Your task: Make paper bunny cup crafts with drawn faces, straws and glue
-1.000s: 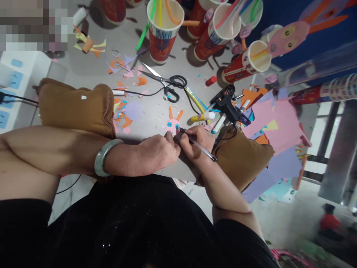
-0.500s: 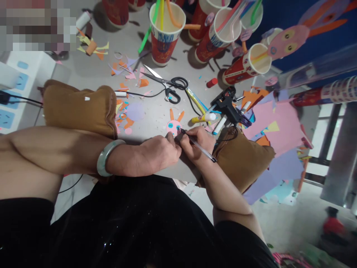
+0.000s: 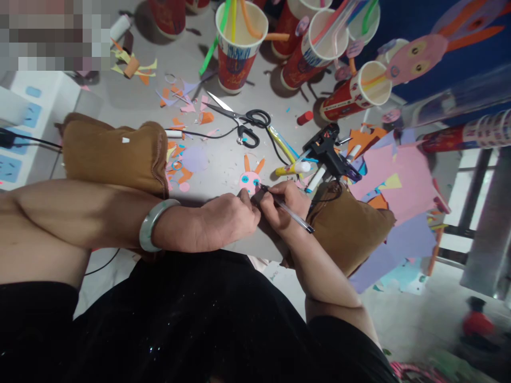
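A small pink paper rabbit face (image 3: 249,178) with orange ears and blue eyes lies on the table in front of me. My left hand (image 3: 229,221), with a pale green bangle on its wrist, has its fingers curled and pressed together at the face's lower edge. In my right hand (image 3: 288,205) is a clear-barrelled black pen (image 3: 296,218), pinched near its tip. The tip is close to the rabbit's right-hand eye; I cannot tell whether it touches the paper. My fingertips hide the bottom of the face.
Black-handled scissors (image 3: 239,118) lie open beyond the rabbit. To the right are a yellow marker (image 3: 289,168), a black glue gun (image 3: 327,151) and coloured paper sheets (image 3: 399,175). Paper cups (image 3: 235,58) with straws stand behind. Brown cushions (image 3: 114,159) flank my arms.
The pen and my right hand have shifted very slightly to the right. My left hand stays at the paper rabbit's lower edge.
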### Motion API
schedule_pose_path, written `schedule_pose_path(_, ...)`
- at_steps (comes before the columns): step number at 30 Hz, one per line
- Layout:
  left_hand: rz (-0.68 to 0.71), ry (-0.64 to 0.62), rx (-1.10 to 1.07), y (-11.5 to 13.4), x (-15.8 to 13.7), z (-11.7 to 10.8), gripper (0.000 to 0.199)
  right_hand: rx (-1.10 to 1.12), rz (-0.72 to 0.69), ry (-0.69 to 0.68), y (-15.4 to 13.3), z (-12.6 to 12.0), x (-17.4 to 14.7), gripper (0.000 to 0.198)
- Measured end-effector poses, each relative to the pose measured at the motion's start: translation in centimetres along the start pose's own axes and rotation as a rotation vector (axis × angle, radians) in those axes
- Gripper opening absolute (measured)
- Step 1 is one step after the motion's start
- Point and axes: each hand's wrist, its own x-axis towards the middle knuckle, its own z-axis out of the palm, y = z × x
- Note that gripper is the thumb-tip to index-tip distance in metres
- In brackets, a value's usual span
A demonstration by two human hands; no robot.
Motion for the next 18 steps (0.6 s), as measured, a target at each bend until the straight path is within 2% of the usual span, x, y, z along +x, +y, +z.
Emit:
schedule_pose_path(5, -0.017, 0.024, -0.005, 0.10, -0.06, 0.19, 0.049, -0.023, -0.002, 0.010, 0.14, 0.13, -0.01, 0.009)
schedule_pose_path(14, -0.020, -0.015, -0.043, -0.16, 0.09, -0.42, 0.052, -0.018, -0.002, -0.017, -0.18, -0.11, -0.07, 0.009)
schedule_pose_path(18, -0.018, 0.017, -0.018, -0.10, 0.00, -0.06, 0.050, -0.053, 0.011, -0.035, -0.11, -0.09, -0.09, 0.007)
